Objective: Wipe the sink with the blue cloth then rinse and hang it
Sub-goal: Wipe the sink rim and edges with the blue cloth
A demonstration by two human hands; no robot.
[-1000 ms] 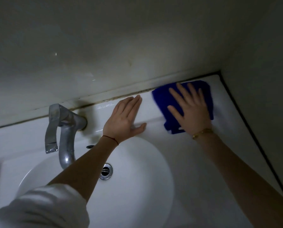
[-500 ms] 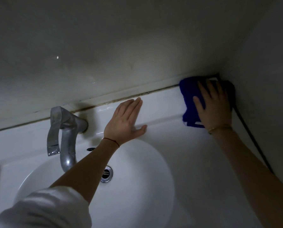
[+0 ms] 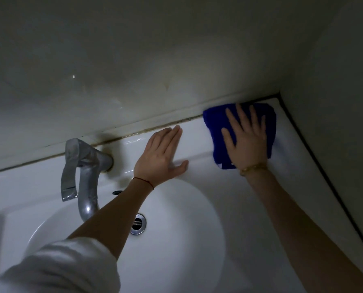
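A folded blue cloth (image 3: 215, 125) lies flat on the back ledge of the white sink (image 3: 229, 199), near the far right corner. My right hand (image 3: 246, 138) presses down on it with fingers spread, covering its middle. My left hand (image 3: 161, 155) rests flat and empty on the ledge just behind the basin, between the cloth and the tap. The basin's metal drain (image 3: 137, 224) shows below my left forearm.
A chrome tap (image 3: 85, 166) with a lever handle stands at the back left of the basin. Walls close in behind and on the right, meeting at the corner (image 3: 279, 94). A dark sealant line runs along the sink's right edge.
My right hand slid the cloth right into the corner, then back left along the ledge to where it now lies. My left hand has stayed in place.
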